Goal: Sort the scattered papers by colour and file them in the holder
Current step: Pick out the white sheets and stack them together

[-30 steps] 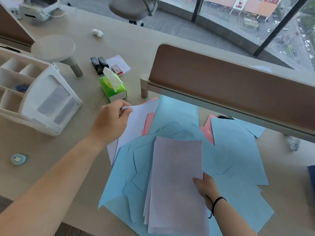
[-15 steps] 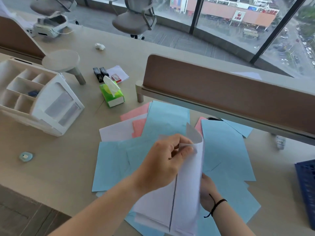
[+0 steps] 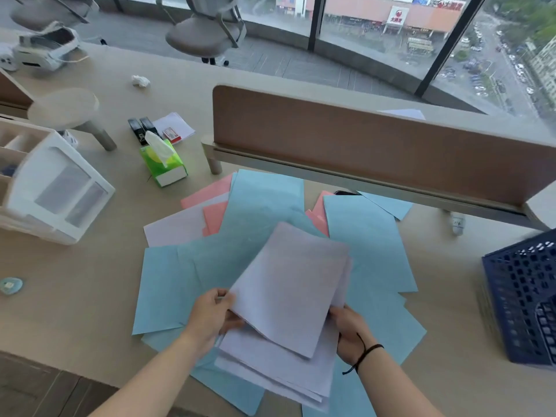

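Observation:
A stack of white sheets (image 3: 288, 296) is raised over the desk between both hands. My left hand (image 3: 210, 314) grips its left edge, thumb on top. My right hand (image 3: 349, 332), with a black wrist band, holds the stack's right edge from beneath. Under them lie several overlapping blue sheets (image 3: 370, 245). Pink sheets (image 3: 207, 194) show at the back left and more pink (image 3: 319, 215) between the blue ones. One white sheet (image 3: 174, 227) lies flat on the left. A dark blue mesh holder (image 3: 523, 299) stands at the right edge.
A white desk organiser (image 3: 57, 191) sits at the left, with a green tissue box (image 3: 164, 162) and black staplers (image 3: 140, 129) behind the papers. A brown divider panel (image 3: 361, 145) crosses the desk's back. A small round blue item (image 3: 10, 285) lies at the far left.
My left hand brought a white sheet from the back left onto the stack, then slid down to grip the stack's left edge. The stack now tilts up between both hands.

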Action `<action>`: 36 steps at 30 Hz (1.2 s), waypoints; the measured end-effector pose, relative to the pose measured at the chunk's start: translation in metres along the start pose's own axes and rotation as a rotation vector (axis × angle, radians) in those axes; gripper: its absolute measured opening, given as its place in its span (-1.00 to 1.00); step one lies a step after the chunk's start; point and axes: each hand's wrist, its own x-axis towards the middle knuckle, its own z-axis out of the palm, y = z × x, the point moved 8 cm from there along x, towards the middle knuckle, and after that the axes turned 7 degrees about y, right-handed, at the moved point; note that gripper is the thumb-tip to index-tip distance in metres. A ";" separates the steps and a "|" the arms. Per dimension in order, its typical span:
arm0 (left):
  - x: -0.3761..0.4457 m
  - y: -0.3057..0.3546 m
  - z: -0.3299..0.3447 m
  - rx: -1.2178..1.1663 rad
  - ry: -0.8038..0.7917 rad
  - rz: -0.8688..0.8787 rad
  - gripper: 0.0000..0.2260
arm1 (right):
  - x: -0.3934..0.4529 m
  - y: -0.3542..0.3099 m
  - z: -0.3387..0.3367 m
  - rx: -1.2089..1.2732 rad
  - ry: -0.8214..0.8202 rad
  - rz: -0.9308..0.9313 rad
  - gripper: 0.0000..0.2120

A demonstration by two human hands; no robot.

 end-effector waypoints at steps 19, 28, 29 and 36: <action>-0.004 -0.050 0.003 0.738 -0.267 -0.024 -0.77 | 0.010 -0.008 0.008 -0.045 -0.035 0.062 -0.46; 0.016 -0.003 0.015 0.884 -0.128 0.226 -0.33 | -0.024 -0.043 0.036 -0.308 -0.214 -0.276 -0.69; 0.013 0.006 0.019 0.684 -0.144 0.185 -0.21 | -0.033 -0.049 0.042 -0.315 -0.288 -0.305 -0.70; -0.029 0.084 0.054 -0.109 -0.548 0.104 -0.17 | -0.094 -0.103 0.065 -0.395 -0.526 -0.524 -0.77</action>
